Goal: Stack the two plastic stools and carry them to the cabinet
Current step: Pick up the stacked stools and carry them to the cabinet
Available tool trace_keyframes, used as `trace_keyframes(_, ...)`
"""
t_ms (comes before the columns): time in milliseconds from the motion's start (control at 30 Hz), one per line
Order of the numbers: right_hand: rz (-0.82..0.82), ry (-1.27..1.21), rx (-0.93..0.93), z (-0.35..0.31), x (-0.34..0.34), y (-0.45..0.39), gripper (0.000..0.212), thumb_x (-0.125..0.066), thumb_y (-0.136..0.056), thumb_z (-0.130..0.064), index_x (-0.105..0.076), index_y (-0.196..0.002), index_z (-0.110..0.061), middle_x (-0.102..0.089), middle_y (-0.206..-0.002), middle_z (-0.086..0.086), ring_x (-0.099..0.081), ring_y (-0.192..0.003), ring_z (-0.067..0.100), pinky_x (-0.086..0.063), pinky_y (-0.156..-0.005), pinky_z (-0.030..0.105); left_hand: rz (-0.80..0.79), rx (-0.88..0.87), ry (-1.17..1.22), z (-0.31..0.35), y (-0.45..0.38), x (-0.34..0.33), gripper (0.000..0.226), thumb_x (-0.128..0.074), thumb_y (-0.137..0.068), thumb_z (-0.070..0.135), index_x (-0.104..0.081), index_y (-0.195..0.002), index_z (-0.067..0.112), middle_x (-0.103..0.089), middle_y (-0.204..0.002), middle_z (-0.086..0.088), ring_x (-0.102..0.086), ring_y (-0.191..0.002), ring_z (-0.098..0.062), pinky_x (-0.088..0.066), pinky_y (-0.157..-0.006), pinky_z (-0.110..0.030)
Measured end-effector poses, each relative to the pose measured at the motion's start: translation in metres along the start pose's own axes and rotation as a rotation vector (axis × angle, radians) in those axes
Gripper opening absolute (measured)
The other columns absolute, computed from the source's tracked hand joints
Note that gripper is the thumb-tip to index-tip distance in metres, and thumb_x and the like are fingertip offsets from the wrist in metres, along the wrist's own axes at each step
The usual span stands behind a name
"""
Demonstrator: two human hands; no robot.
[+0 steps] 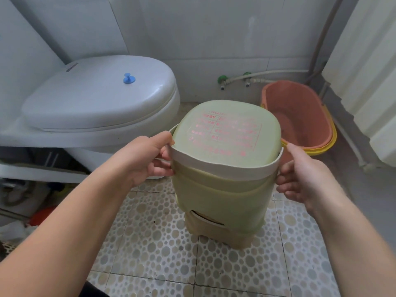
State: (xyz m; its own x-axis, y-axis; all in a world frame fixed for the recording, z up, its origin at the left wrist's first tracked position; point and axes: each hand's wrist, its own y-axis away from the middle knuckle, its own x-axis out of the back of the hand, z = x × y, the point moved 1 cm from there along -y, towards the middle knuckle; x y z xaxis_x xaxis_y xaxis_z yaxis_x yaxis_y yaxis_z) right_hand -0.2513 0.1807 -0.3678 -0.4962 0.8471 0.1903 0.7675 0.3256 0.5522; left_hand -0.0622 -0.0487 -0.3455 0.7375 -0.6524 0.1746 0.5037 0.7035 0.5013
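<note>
You hold the two stools between your hands, above the pebble-patterned floor tiles (pixel 150 243) of a bathroom. The green stool (pixel 225 133) sits on top, its flat seat tilted toward you and printed with faded red lettering in a grid. Its body nests over the beige stool (pixel 220 230), whose lower part and feet stick out underneath. A pale band runs round the near edge of the green seat, and whether it belongs to one stool or the other is hard to tell.

Your left hand (pixel 147 159) grips the stack at its left side, the thumb lying on the pale rim and the fingers (pixel 165 166) curled narrow around the edge beneath it. Your right hand (pixel 304 174) is at the right side of the stack, with the thumb up near the rim and the fingers (pixel 285 181) bent toward the green wall; they touch or nearly touch it, and you cannot tell from here whether they are truly closed on it.

Behind the stack on the left stands a white toilet (pixel 96 108) with its lid down and a blue knob (pixel 129 78) stuck on the lid. Behind on the right, a pink basin (pixel 300 116) sits nested in a yellow basin (pixel 321 147), below two wall taps (pixel 234 81).
</note>
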Motion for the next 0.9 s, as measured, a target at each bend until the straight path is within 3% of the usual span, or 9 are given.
trace_keyframes(100,0.042,0.025,0.001,0.01,-0.011,-0.007,0.065,-0.048,-0.092,-0.064,-0.062,-0.115,-0.005,-0.068,-0.1,0.009,-0.067,-0.086,0.026,-0.056,-0.07,0.037,-0.002,0.008,0.024,-0.004,0.0,0.0,0.04,-0.058,-0.09,0.017,-0.05,-0.052,0.01,-0.046,-0.061,-0.009,-0.053,-0.083,-0.033,-0.063,-0.076,-0.043)
trace_keyframes(167,0.048,0.007,-0.027,0.015,-0.017,-0.009,0.08,-0.043,-0.087,-0.07,-0.054,-0.142,-0.014,-0.064,-0.13,0.007,-0.061,-0.115,0.031,-0.054,-0.087,0.046,-0.016,0.016,0.033,-0.01,0.002,-0.002,0.04,-0.057,-0.091,0.017,-0.051,-0.053,0.009,-0.047,-0.063,-0.01,-0.053,-0.084,-0.033,-0.064,-0.074,-0.042)
trace_keyframes(200,0.034,-0.042,-0.05,0.018,-0.02,-0.01,0.074,-0.043,-0.089,-0.069,-0.055,-0.144,-0.021,-0.063,-0.134,0.004,-0.059,-0.119,0.03,-0.052,-0.094,0.05,-0.027,0.02,0.033,-0.014,0.003,-0.004,0.041,-0.057,-0.091,0.017,-0.052,-0.051,0.009,-0.048,-0.065,-0.011,-0.053,-0.085,-0.033,-0.064,-0.073,-0.041)
trace_keyframes(333,0.029,-0.13,-0.122,0.029,-0.033,-0.013,0.046,-0.048,-0.091,-0.057,-0.072,-0.12,-0.031,-0.074,-0.121,0.003,-0.062,-0.101,0.025,-0.052,-0.092,0.048,-0.002,0.03,0.016,-0.034,0.003,-0.009,0.046,-0.058,-0.092,0.015,-0.057,-0.046,0.011,-0.05,-0.066,-0.011,-0.052,-0.082,-0.031,-0.064,-0.077,-0.042)
trace_keyframes(467,0.021,-0.195,-0.144,0.035,-0.047,-0.015,0.041,-0.049,-0.096,-0.047,-0.072,-0.124,-0.026,-0.075,-0.113,0.0,-0.061,-0.085,0.021,-0.048,-0.07,0.034,0.021,0.058,0.036,-0.049,-0.003,-0.007,0.032,-0.054,-0.093,0.012,-0.059,-0.061,0.01,-0.051,-0.051,0.001,-0.054,-0.073,-0.027,-0.061,-0.087,-0.048)
trace_keyframes(567,0.04,-0.211,-0.141,0.038,-0.053,-0.015,0.037,-0.049,-0.1,-0.04,-0.072,-0.121,-0.021,-0.073,-0.106,0.001,-0.058,-0.078,0.018,-0.044,-0.065,0.031,0.02,0.083,0.043,-0.058,-0.007,-0.007,0.031,-0.051,-0.094,0.011,-0.059,-0.064,0.01,-0.054,-0.053,0.001,-0.057,-0.075,-0.027,-0.061,-0.088,-0.049)
trace_keyframes(667,0.078,-0.252,-0.151,0.042,-0.055,-0.019,0.03,-0.043,-0.103,-0.035,-0.07,-0.103,-0.021,-0.073,-0.116,0.004,-0.058,-0.081,0.019,-0.045,-0.073,0.035,-0.004,0.078,0.013,-0.069,-0.012,-0.011,0.028,-0.052,-0.094,0.014,-0.062,-0.069,0.008,-0.057,-0.069,-0.006,-0.062,-0.079,-0.027,-0.063,-0.084,-0.046)
trace_keyframes(767,0.125,-0.31,-0.182,0.045,-0.056,-0.021,0.039,-0.035,-0.108,-0.039,-0.066,-0.124,-0.02,-0.071,-0.122,0.003,-0.065,-0.099,0.021,-0.049,-0.086,0.037,-0.034,0.078,-0.03,-0.083,-0.019,-0.017,0.022,-0.055,-0.092,0.019,-0.064,-0.076,0.006,-0.058,-0.077,-0.007,-0.063,-0.079,-0.024,-0.063,-0.086,-0.048)
trace_keyframes(900,0.152,-0.32,-0.165,0.052,-0.057,-0.026,0.042,-0.034,-0.108,-0.037,-0.07,-0.121,-0.018,-0.076,-0.116,0.006,-0.071,-0.093,0.022,-0.056,-0.074,0.035,-0.068,0.099,-0.068,-0.1,-0.028,-0.025,0.032,-0.059,-0.077,0.031,-0.069,-0.088,0.003,-0.063,-0.087,-0.008,-0.066,-0.086,-0.022,-0.064,-0.085,-0.046)
